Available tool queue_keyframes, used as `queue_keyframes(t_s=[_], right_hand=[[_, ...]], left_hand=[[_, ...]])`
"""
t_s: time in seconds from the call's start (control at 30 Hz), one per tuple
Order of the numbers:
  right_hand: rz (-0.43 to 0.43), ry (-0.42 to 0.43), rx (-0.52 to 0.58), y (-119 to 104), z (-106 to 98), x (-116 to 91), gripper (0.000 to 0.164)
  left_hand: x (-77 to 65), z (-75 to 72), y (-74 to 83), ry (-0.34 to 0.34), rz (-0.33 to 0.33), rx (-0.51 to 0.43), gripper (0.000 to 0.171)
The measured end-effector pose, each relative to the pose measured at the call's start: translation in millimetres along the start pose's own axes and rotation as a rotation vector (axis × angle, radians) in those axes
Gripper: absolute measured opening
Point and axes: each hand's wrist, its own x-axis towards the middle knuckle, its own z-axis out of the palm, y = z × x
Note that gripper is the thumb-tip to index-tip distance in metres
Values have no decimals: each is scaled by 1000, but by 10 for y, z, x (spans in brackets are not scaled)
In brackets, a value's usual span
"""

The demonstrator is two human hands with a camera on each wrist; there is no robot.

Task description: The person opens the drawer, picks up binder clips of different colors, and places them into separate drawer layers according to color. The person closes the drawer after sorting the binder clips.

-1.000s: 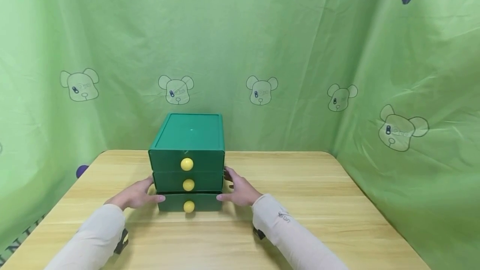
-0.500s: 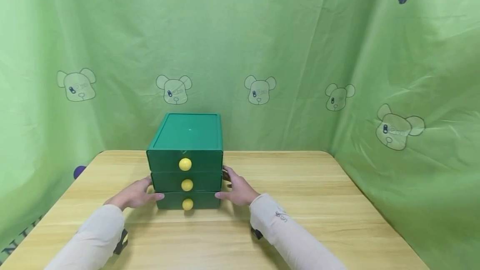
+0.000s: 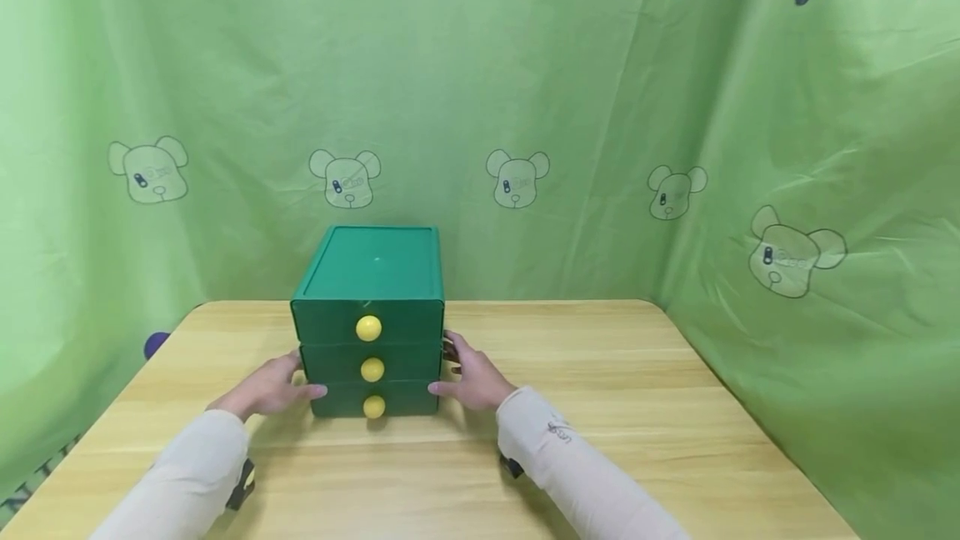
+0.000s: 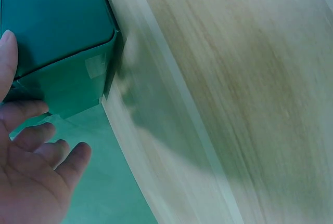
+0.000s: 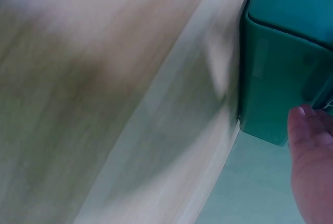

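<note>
A green three-tier drawer unit [image 3: 375, 261] stands left of centre on the table, with a round yellow knob on each front. All its fronts sit about flush in the head view. My left hand [image 3: 270, 386] is at its left side, the thumb laid on the left end of the bottom drawer [image 3: 341, 400]. In the left wrist view the left fingers [image 4: 32, 136] are spread and loosely bent beside the side wall. My right hand [image 3: 474, 375] mirrors this, its thumb at the bottom drawer's right end. The right fingertips [image 5: 297, 114] reach along the unit's other side wall.
The light wooden table [image 3: 570, 423] extends in front of the unit and to its right. A green curtain [image 3: 480, 90] printed with bear heads hangs close behind the table and along both sides. Dark wrist-worn devices [image 3: 242, 486] show under the sleeves.
The bottom drawer has slid in, and the dark gap above its front has closed. Both thumbs stay on that front. The whole scene shifts slightly left in the head view.
</note>
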Motion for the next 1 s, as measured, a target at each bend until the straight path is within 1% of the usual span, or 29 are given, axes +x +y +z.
queue_keyframes(t_s=[0.2,0.37,0.47,0.6,0.8,0.9,1.0], right_hand=[[-4,-3,-4,-8,7,22,87],[-8,4,2,-8,15,23,86],[-2,11,-3,-7,24,19,86],[-10,14,-25,6,40,19,86],[-33,25,-44,-15,43,18,84],[-40,27,-42,-31,38,14,83],[-27,34,-43,-44,32,5,82]], left_hand=[[15,-12,-15,8,-10,15,73],[25,-21,-19,11,17,33,69],[24,-22,-13,12,16,27,68],[21,-18,-19,11,9,22,69],[28,-16,-29,22,27,31,69],[32,-15,-20,24,20,30,70],[35,-10,-3,24,8,26,72]])
